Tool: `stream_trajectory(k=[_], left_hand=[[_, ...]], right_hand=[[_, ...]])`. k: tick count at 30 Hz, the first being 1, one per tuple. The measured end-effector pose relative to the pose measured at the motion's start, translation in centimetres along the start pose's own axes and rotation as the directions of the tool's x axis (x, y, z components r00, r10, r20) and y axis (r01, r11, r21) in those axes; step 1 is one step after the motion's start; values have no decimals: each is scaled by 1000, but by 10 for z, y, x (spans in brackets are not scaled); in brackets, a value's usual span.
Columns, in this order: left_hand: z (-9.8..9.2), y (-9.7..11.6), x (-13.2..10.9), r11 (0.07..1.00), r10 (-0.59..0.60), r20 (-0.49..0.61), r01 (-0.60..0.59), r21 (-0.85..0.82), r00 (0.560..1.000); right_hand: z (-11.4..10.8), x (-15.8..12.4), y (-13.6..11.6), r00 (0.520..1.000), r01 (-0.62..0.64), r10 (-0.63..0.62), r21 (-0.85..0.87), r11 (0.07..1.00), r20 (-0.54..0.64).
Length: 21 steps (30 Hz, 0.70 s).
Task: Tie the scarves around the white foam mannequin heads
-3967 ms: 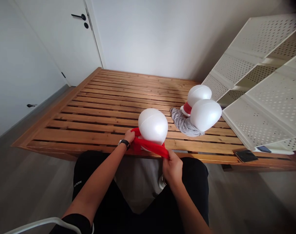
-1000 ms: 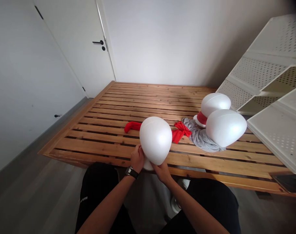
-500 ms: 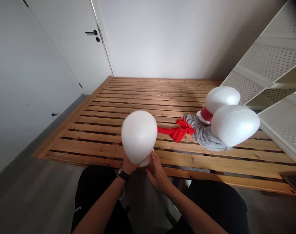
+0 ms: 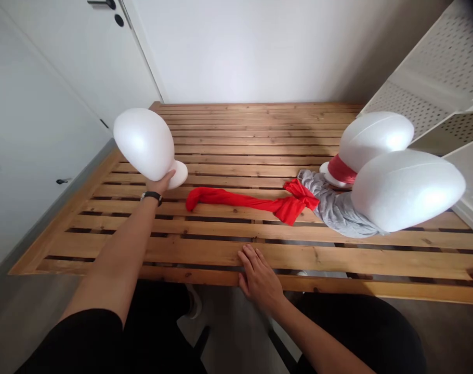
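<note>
Left hand clasped around the neck of a white head form, tilted toward the slatted platform's left edge; base contact is hard to judge. Right hand, fingers extended, rests at the near edge. Slats separate it from the red cloth; two further forms stand rightward, near the perforated rack.
</note>
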<state>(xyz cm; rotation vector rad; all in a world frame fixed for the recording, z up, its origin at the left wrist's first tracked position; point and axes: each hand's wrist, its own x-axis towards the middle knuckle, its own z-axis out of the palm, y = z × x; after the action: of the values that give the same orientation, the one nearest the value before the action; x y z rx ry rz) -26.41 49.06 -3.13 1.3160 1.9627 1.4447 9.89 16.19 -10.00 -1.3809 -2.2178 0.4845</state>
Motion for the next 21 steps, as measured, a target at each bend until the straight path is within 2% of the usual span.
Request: stream_trajectory(k=[2, 5, 9, 13, 16, 21], left_hand=[[16, -9, 14, 1000, 7, -27, -7, -19, 1000], [37, -22, 29, 1000, 23, -3, -23, -8, 1000], [51, -31, 35, 1000, 17, 26, -18, 7, 1000], [52, -30, 34, 999, -28, 42, 27, 40, 999], [48, -29, 33, 997, -43, 100, 36, 75, 994], [28, -23, 20, 989, 42, 229, -73, 129, 972]], right_hand=[[-1, 1, 0, 1000, -7, 7, 16, 1000, 6], [-3, 2, 1, 999, -16, 15, 21, 1000, 33], [-4, 2, 1, 999, -14, 14, 0, 1000, 51], [-3, 2, 2, 998, -15, 16, -4, 1000, 56], [-2, 2, 3, 999, -15, 15, -2, 1000, 50], [-1, 2, 0, 999, -13, 12, 16, 1000, 39]])
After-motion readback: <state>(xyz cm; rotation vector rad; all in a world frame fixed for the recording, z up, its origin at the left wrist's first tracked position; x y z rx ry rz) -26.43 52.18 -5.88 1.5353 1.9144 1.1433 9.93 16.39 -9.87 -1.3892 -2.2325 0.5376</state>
